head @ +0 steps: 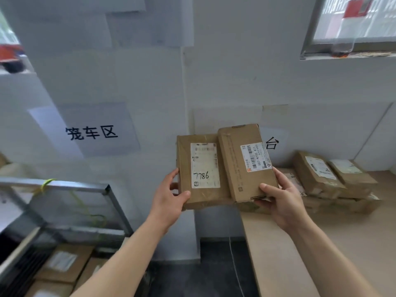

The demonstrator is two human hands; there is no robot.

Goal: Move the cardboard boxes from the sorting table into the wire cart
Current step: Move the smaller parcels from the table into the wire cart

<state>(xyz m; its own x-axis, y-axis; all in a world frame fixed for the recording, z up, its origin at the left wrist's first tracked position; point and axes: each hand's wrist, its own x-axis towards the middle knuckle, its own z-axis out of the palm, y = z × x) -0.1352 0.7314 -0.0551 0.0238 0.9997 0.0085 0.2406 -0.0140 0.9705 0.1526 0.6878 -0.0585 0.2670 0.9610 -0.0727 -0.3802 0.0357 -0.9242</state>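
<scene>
Two flat cardboard boxes are held up side by side in the air, above the gap between the cart and the table. My left hand (171,199) grips the lower left corner of the box labelled 7786 (198,198). My right hand (278,202) grips the lower right of the barcode-labelled box (235,159), which partly overlaps the first. The wire cart (70,187) stands at lower left, with several boxes (62,264) lying in its bottom. On the sorting table (310,243) at right, several more boxes (321,176) are stacked near the wall.
A white wall with a paper sign (92,132) is straight ahead. A yellow tie (46,183) hangs on the cart's top rail. Dark floor (214,271) shows between cart and table. A window (353,24) sits at upper right.
</scene>
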